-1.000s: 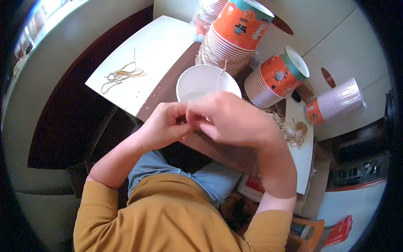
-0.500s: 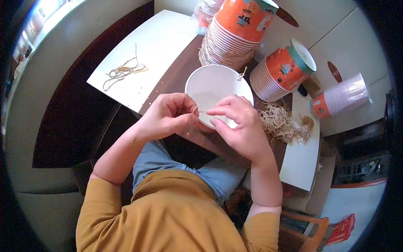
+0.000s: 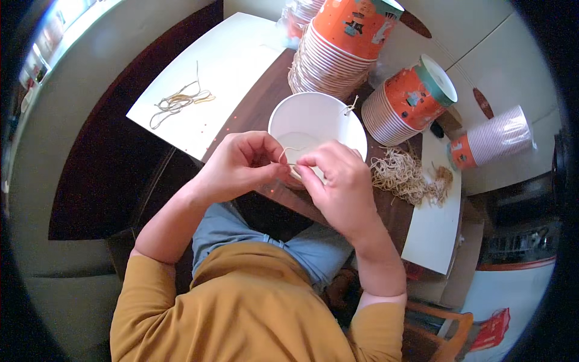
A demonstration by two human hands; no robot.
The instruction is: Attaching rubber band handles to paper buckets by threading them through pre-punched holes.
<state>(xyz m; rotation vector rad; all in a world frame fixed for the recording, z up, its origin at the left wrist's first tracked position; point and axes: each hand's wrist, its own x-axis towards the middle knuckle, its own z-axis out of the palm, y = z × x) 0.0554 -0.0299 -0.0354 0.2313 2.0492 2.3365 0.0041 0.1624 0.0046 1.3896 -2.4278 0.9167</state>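
A white paper cup (image 3: 319, 120) stands open on the dark wooden table (image 3: 265, 96), with a short string end sticking out at its far rim. My left hand (image 3: 238, 166) and my right hand (image 3: 335, 181) meet at the cup's near rim. Both pinch a thin pale string (image 3: 288, 154) between the fingertips, held just over the rim.
A tall stack of orange-and-white cups (image 3: 338, 42) lies behind the cup, two more stacks (image 3: 410, 96) (image 3: 494, 136) to the right. A heap of pale strings (image 3: 404, 175) lies on the right. A white sheet (image 3: 211, 72) at left carries a few loose strings (image 3: 178, 102).
My hands have drawn back from over the cup to its near rim, so the cup's inside now shows. They went from clasped together to pinching the string between fingertips.
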